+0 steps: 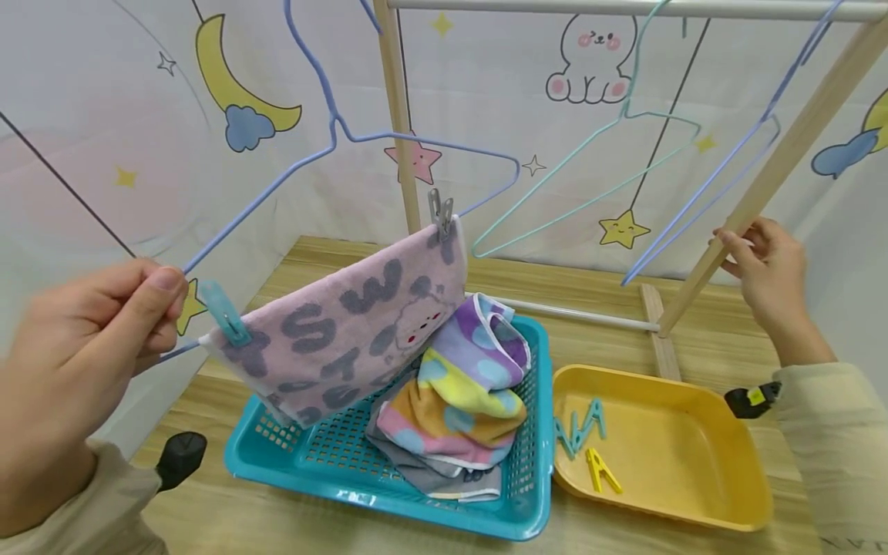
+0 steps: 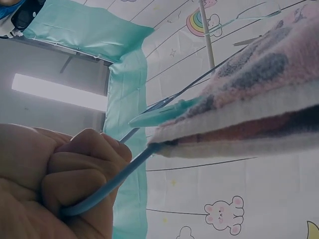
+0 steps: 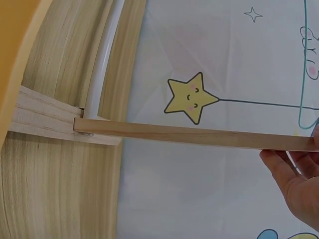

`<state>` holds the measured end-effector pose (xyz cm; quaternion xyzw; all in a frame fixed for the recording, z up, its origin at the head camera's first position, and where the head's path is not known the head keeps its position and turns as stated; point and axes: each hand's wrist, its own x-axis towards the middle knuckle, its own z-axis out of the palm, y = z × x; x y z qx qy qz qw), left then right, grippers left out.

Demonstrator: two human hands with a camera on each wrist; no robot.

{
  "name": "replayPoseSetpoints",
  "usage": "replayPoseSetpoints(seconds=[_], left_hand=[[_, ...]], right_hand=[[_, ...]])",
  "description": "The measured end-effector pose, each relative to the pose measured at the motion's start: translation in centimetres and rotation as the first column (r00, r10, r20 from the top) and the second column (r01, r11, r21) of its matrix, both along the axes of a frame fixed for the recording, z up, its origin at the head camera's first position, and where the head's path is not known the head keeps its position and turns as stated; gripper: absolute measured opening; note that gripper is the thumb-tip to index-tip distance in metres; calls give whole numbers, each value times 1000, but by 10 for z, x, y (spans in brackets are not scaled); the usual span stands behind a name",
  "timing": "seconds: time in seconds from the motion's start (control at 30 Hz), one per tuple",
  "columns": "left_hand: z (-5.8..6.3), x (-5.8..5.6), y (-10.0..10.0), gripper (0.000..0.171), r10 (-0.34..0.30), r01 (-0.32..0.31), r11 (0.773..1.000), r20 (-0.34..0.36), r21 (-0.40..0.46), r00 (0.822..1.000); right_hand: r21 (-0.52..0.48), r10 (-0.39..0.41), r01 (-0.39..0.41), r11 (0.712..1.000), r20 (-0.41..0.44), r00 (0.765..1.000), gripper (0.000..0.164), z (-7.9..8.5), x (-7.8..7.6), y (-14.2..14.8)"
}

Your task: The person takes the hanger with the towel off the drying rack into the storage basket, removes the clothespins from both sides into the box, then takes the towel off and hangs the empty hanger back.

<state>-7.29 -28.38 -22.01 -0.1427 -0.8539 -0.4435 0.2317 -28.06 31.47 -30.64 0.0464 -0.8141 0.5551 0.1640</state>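
Note:
My left hand (image 1: 161, 299) pinches the left end of a blue wire hanger (image 1: 416, 142), which hangs from the rack's top rail. A pink towel with grey letters (image 1: 347, 324) is pinned to the hanger's lower bar by a teal clip (image 1: 223, 312) near my fingers and a grey clip (image 1: 440, 210) at its far corner. In the left wrist view my left hand (image 2: 75, 184) wraps the hanger wire (image 2: 129, 169), with the teal clip (image 2: 159, 115) and towel (image 2: 249, 99) just beyond. My right hand (image 1: 741, 248) grips the rack's slanted wooden leg (image 1: 770, 177); the right wrist view shows that leg (image 3: 189, 135) and my right hand (image 3: 294, 181).
Below the towel a teal basket (image 1: 333, 470) holds folded colourful towels (image 1: 458, 385). To its right a yellow tray (image 1: 694, 462) contains teal clips (image 1: 579, 428) and a yellow clip (image 1: 600, 470). A mint hanger (image 1: 597, 166) and another blue hanger (image 1: 721, 169) hang from the top rail (image 1: 624, 8).

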Motion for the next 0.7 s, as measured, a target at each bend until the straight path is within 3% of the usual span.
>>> replayPoseSetpoints(seconds=[0.27, 0.43, 0.57, 0.7], left_hand=[[-3, 3, 11, 23, 9, -5, 996, 50, -85, 999], [-5, 4, 16, 26, 13, -7, 996, 65, -89, 998], [-5, 4, 21, 27, 41, -31, 993, 87, -111, 995], [-7, 4, 23, 27, 35, -23, 994, 106, -111, 994]], right_hand=[[13, 8, -8, 1000, 7, 1000, 34, 1, -1, 3], [149, -41, 37, 988, 25, 999, 49, 2, 3, 4], [332, -154, 132, 934, 43, 987, 61, 3, 11, 3], [450, -239, 204, 869, 21, 971, 59, 5, 22, 2]])
